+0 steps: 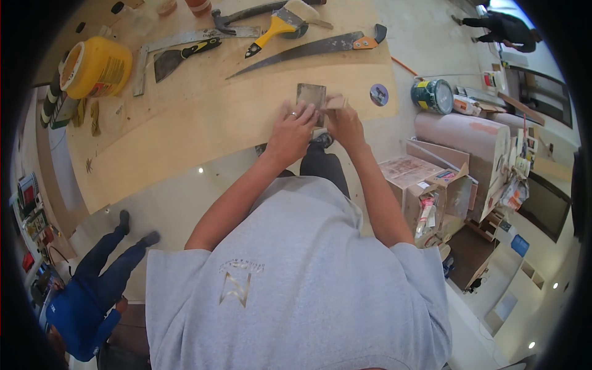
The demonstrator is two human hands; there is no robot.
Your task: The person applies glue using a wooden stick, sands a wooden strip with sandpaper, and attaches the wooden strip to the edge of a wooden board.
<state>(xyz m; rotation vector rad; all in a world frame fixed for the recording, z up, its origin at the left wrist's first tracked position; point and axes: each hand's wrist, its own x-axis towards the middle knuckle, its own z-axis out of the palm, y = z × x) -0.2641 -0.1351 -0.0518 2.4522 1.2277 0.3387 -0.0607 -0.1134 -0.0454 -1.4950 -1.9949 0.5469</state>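
Note:
Near the front edge of the wooden table, my left hand (292,131), with a ring on one finger, is closed on a flat rectangular grey-brown piece with dark edges (311,94). The lower part of that piece is hidden by the fingers. Right beside it, my right hand (347,128) grips a small tan piece (336,103), its fingers slightly blurred. Whether the tan piece touches the rectangular one, I cannot tell. Beyond the hands lie a hand saw (308,54) with an orange and black handle and a yellow-handled paintbrush (266,38).
A putty knife (169,63), a metal square (140,74), a hammer (253,12) and a yellow tub (98,68) occupy the table (154,160). A round sticker (379,94) is at right. Boxes (410,172) and a paint can (433,95) stand beyond. Two other people are farther off.

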